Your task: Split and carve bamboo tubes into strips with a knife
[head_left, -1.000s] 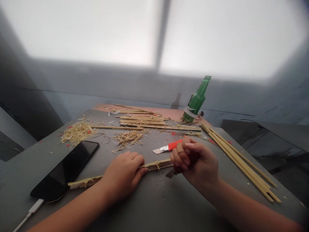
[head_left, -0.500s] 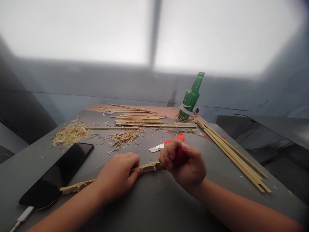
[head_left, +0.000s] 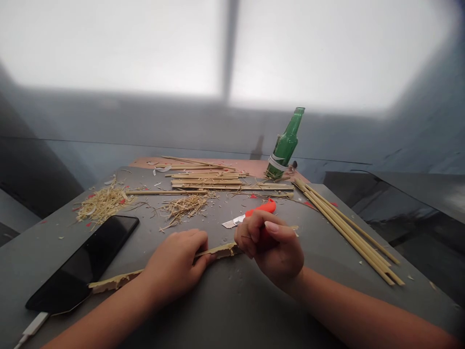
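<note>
My left hand is closed on a split, pale yellow stalk with a ragged edge, pressing it to the table. The stalk's left end emerges beneath my forearm beside the phone; a thin end shows right of my other hand. My right hand is curled with its palm side up over the stalk's right part. Within its fingers is a dark red object, mostly hidden. Just behind that hand is an orange-handled utility knife, its blade out and pointing left.
A black phone with a white cable lies at left. Behind are shavings, a second pile of shavings and several cut stalks. A green bottle leans at the back. Long stalks lie on the right.
My right hand has shifted slightly left, and a thin stalk end now shows to its right. My left hand keeps its grip; the view has shifted slightly.
</note>
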The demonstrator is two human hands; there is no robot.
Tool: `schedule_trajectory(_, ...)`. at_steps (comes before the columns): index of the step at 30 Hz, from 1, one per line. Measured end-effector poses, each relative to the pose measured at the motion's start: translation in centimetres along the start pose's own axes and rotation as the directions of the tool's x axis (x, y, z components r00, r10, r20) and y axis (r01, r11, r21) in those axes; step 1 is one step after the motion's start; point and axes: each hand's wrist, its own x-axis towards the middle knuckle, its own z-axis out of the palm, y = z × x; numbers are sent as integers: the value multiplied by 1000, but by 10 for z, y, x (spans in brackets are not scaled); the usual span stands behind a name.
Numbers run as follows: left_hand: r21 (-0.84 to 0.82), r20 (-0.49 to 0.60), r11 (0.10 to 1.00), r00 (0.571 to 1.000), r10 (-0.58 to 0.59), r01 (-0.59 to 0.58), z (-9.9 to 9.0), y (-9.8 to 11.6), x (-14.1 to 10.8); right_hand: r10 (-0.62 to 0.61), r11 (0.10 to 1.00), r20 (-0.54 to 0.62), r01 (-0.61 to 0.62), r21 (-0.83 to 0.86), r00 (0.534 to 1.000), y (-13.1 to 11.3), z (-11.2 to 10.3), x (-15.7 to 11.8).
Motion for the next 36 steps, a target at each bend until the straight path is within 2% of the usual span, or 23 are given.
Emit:
schedule_trajectory(20,-8,-7,999,999,-44,44,1,3,1,5,1000,-24,-5,-10,1000,2,0,-1)
schedule_trajectory(36,15,-6,999,999,-32,32,0,5,0,-6,1000,-26,6,-19,1000,2,0,-1)
